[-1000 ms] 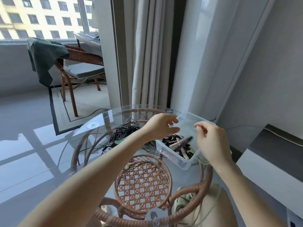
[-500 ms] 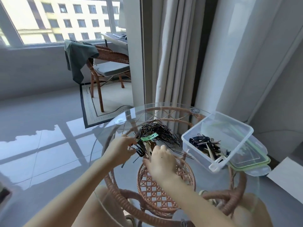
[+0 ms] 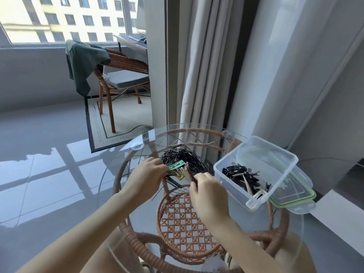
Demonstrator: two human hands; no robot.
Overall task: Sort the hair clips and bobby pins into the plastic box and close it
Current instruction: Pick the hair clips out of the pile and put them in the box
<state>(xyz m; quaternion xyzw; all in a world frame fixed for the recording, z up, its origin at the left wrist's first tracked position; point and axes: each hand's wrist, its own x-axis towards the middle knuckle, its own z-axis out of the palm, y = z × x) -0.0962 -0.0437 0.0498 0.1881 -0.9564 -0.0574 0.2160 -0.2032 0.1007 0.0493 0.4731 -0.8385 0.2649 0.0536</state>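
A heap of black bobby pins [image 3: 184,158] lies on the round glass table [image 3: 118,174], with a green clip [image 3: 177,166], a gold clip [image 3: 179,175] and a cream clip [image 3: 185,171] at its near edge. My left hand [image 3: 146,177] rests on the pile's left side, fingers closed on the clips and pins. My right hand [image 3: 206,191] pinches a thin brown clip [image 3: 192,177] just right of them. The clear plastic box [image 3: 279,174] stands open to the right, holding several dark and cream clips [image 3: 242,175]. Its green-rimmed lid [image 3: 295,196] lies under the box's right side.
The glass top sits on a rattan frame with a woven lower shelf [image 3: 185,217]. Curtains [image 3: 202,66] hang behind the table. A rattan chair [image 3: 120,75] with a green cloth stands by the window at the back left. A white ledge [image 3: 338,209] lies to the right.
Both hands left the box and came down to the pin pile. Over the last half second my right hand has taken a brown clip and the view has shifted left.
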